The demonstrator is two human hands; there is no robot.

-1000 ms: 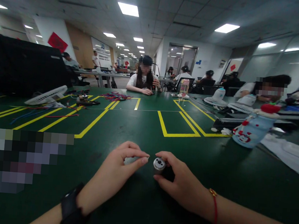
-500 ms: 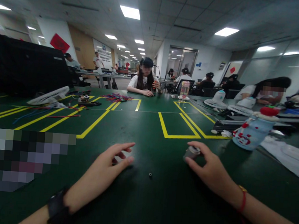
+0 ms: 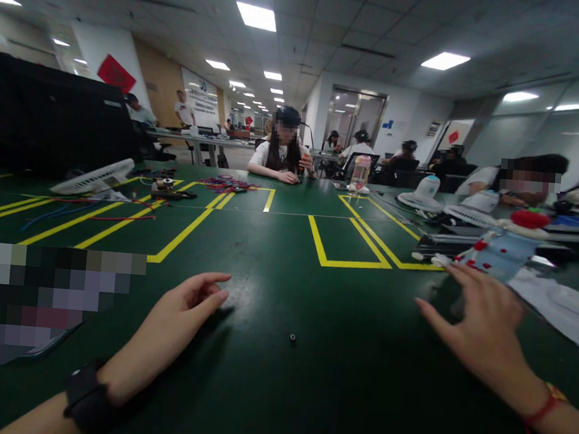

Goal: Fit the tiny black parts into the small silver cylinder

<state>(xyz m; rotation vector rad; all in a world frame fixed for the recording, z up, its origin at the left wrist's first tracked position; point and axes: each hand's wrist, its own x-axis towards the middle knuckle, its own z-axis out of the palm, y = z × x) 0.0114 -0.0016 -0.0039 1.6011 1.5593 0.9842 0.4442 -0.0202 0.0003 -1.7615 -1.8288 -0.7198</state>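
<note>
My right hand (image 3: 481,326) is spread over the right side of the green table (image 3: 256,388), fingers stretched toward a light-blue cup (image 3: 512,251) with a red top. A small greyish object (image 3: 457,306), probably a metal cylinder, shows dimly between its thumb and fingers; the thumb stands apart from it. To the left, my left hand (image 3: 182,312) hovers over the table with index finger and thumb apart and the other fingers partly curled. Nothing shows in it. Between the hands lies a tiny dark ring-shaped part (image 3: 293,337).
A blurred-out flat item (image 3: 57,299) lies at the left. Farther back are a white fan (image 3: 95,178), a pile of coloured wires (image 3: 226,184), a clear bottle (image 3: 359,174) and more fans (image 3: 421,194). White cloth or paper (image 3: 557,308) lies at right. A person (image 3: 283,150) sits opposite.
My right hand has moved right, toward the cup, and opened from its grip on the grey metal cylinder. My left hand has drawn back to the left. The ring-shaped part stays put.
</note>
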